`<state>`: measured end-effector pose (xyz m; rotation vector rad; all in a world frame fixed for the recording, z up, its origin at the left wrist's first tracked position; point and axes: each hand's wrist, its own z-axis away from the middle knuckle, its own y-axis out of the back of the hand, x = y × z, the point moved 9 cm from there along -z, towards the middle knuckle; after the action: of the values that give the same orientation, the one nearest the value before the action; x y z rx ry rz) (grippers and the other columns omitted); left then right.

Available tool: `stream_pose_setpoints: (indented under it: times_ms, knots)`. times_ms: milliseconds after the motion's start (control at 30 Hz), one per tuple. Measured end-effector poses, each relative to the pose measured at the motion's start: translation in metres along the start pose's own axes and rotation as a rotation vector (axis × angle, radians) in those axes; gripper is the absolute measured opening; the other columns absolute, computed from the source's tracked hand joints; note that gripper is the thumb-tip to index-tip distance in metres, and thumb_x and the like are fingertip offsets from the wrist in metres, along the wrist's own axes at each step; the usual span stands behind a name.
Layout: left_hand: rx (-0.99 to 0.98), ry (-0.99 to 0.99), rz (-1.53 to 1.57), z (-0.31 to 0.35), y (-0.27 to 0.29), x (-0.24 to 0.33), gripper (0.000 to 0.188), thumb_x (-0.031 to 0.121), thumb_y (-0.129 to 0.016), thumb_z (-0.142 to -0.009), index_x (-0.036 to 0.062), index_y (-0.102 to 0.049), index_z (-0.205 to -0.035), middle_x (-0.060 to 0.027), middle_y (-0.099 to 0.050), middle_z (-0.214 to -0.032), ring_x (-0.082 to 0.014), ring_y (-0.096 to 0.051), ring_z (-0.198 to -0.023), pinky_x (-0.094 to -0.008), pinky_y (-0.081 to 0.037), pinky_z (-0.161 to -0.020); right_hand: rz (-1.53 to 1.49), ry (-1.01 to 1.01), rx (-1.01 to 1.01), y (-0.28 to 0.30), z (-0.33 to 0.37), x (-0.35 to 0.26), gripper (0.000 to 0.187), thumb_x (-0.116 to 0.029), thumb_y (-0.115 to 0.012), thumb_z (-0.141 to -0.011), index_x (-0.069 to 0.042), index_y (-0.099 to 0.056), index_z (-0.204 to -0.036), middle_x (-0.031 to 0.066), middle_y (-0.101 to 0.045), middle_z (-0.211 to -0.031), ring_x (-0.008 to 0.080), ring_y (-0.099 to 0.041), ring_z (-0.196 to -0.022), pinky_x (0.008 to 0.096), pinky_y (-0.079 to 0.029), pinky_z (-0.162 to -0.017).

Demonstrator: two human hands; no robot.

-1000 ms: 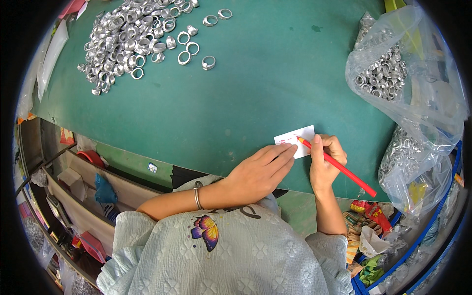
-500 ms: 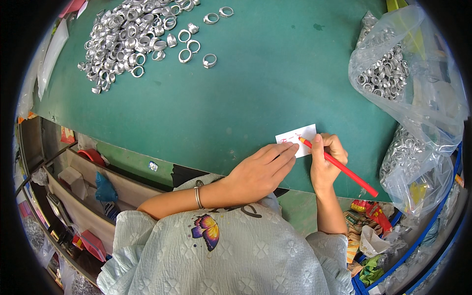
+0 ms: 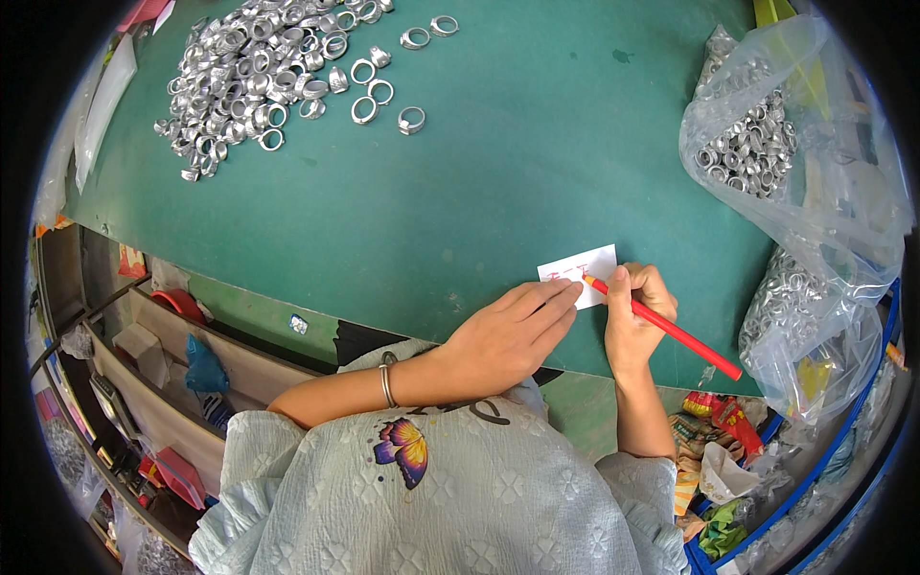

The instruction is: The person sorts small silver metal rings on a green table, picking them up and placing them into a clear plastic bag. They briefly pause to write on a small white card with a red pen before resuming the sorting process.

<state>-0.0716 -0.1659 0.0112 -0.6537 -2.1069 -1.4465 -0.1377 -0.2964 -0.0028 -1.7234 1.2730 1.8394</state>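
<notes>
A small white paper slip [image 3: 602,261] with red handwritten marks lies near the front edge of the green table [image 3: 460,192]. My left hand [image 3: 505,337] rests flat across the slip's lower left part, fingers stretched out and holding nothing. Pinched in my right hand [image 3: 639,316] is a red pencil [image 3: 685,337], slanted with its tip on the slip beside the marks. At the far left of the table a large heap of silver metal rings [image 3: 254,77] is piled, with several single rings [image 3: 411,120] lying to its right.
Clear plastic bags [image 3: 743,144] filled with more silver rings stand along the right side. An open drawer [image 3: 240,369] with odds and ends sits below the table at left. Crumpled wrappers [image 3: 724,470] fill a blue-edged bin at lower right.
The pencil tip has shifted slightly down and right, and the red mark under it has gained strokes. My left hand keeps its place.
</notes>
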Motion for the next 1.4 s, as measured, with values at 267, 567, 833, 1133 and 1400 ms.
stream_pose_setpoints:
  times_ms: [267, 567, 833, 1133, 1400]
  knots:
    - [0.007, -0.002, 0.002, 0.001, 0.001, 0.001, 0.036, 0.003, -0.066, -0.077, -0.0068, -0.061, -0.112, -0.0176, -0.058, -0.127, -0.0305, -0.056, -0.117, -0.0413, -0.048, -0.098, -0.013, -0.047, 0.032, 0.003, 0.001, 0.002, 0.029, 0.001, -0.062, -0.092, -0.003, -0.045, -0.068, -0.0011, -0.049, -0.060, 0.0042, -0.037, -0.053, 0.0222, -0.032, -0.047]
    - [0.127, 0.117, 0.070, 0.000, 0.014, -0.006, 0.043, 0.006, -0.071, -0.076, 0.0001, -0.059, -0.117, -0.0165, -0.053, -0.129, -0.0351, -0.052, -0.118, -0.0461, -0.043, -0.098, -0.434, -0.118, 0.079, 0.012, 0.000, 0.015, 0.027, -0.017, -0.049, -0.103, -0.005, -0.046, -0.080, 0.0048, -0.054, -0.063, 0.0086, -0.049, -0.052, 0.0233, -0.037, -0.047]
    - [0.057, 0.203, -0.020, -0.019, 0.001, -0.008, 0.046, 0.011, -0.073, -0.080, 0.0033, -0.057, -0.122, -0.0139, -0.053, -0.126, -0.0321, -0.050, -0.115, -0.0464, -0.040, -0.095, -0.173, -0.047, 0.171, 0.055, 0.012, -0.006, 0.016, -0.006, -0.055, -0.098, 0.006, -0.065, -0.098, 0.0103, -0.066, -0.078, 0.0122, -0.059, -0.066, 0.0247, -0.048, -0.062]
    - [-0.160, -0.093, -0.295, -0.044, -0.053, 0.020, 0.045, 0.019, -0.055, -0.093, -0.0051, -0.051, -0.132, -0.0174, -0.040, -0.148, -0.0336, -0.036, -0.138, -0.0545, -0.031, -0.109, 0.396, 0.155, 0.292, 0.102, 0.026, -0.031, 0.018, -0.001, -0.059, -0.092, 0.004, -0.064, -0.109, 0.0156, -0.068, -0.092, 0.0262, -0.062, -0.082, 0.0342, -0.051, -0.076]
    - [-0.172, -0.122, -0.400, -0.135, -0.108, 0.026, 0.056, 0.027, -0.058, -0.093, -0.0033, -0.046, -0.139, -0.0155, -0.035, -0.153, -0.0356, -0.028, -0.143, -0.0644, -0.025, -0.109, 0.903, 0.126, 0.235, 0.132, -0.003, -0.014, 0.045, 0.006, -0.053, -0.086, 0.004, -0.049, -0.131, 0.0241, -0.055, -0.123, 0.0412, -0.052, -0.112, 0.0470, -0.042, -0.098]
